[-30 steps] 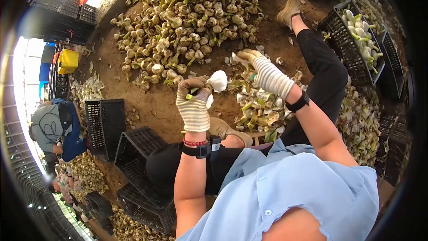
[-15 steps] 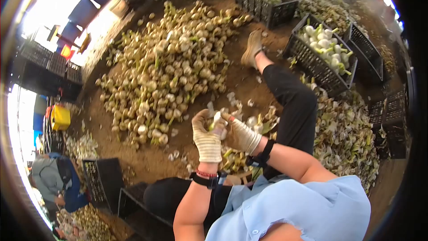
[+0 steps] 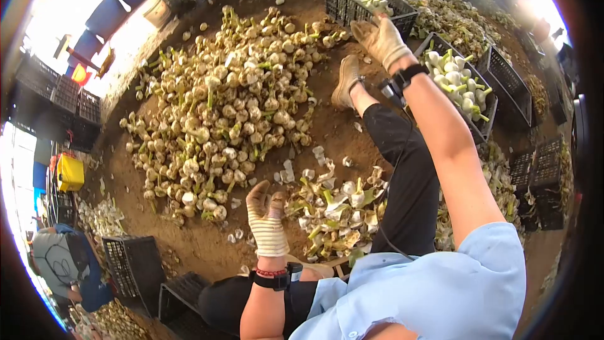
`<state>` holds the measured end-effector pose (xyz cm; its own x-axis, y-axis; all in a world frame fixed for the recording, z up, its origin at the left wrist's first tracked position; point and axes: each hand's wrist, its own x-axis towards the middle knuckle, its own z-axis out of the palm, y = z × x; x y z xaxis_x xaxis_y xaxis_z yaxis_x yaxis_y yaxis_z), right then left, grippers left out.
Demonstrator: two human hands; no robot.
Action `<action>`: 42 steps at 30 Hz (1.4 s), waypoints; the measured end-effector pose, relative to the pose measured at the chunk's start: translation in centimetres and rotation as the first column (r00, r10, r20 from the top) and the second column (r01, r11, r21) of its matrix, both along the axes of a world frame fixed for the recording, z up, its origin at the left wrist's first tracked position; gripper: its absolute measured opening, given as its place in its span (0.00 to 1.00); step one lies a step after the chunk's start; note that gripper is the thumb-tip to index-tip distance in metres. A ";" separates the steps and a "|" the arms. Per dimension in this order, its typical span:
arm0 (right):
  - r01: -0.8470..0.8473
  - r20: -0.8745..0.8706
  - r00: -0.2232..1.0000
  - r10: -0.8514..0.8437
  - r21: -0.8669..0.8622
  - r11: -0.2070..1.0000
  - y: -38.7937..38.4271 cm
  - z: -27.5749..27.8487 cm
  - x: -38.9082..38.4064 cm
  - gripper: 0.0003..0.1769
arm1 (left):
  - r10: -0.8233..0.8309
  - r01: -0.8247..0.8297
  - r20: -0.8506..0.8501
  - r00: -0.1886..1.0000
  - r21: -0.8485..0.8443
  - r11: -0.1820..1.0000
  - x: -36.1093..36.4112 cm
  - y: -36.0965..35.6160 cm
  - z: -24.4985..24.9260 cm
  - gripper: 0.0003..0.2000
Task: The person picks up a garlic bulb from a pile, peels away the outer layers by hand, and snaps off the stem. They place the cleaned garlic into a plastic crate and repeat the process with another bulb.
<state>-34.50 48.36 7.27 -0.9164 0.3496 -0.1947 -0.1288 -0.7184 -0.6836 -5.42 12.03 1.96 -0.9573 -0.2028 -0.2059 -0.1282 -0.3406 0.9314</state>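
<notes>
Lying in one broad mound on the earth, the garlic heap is taken as reference. Right hand: held to the right of the heap's far end, over the near edge of the far crate. Fingers partly bent; whether anything is in them cannot be told. White bulbs sit inside that crate, just beyond the fingers. Left hand: near the heap's near right edge, thumb and fingers apart, no bulb seen between them. Loose peelings lie right of the heap's near end. The fuller crate stands well right of the heap.

Judgement on method: the right hand works best carried well clear of the rim, with any release made low over the bulbs, since a drop from height may bruise them. Caution: the thin cable from the right wrist, well right of the heap, could snag; slack should be kept off the rim. The left hand is well placed beside the heap.
</notes>
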 end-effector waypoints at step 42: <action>-0.845 0.189 0.514 0.837 0.279 0.456 -27.4 -7.1 27.3 0.33 | 0.011 -0.150 -0.251 0.968 -0.540 0.828 4.5 -7.7 -3.2 0.32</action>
<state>-7.24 20.92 0.21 -0.7949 -0.5486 -0.2590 0.4401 -0.2276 -0.8686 -0.92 4.31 -1.25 -0.9378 -0.2941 0.1846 0.1149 0.2387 0.9643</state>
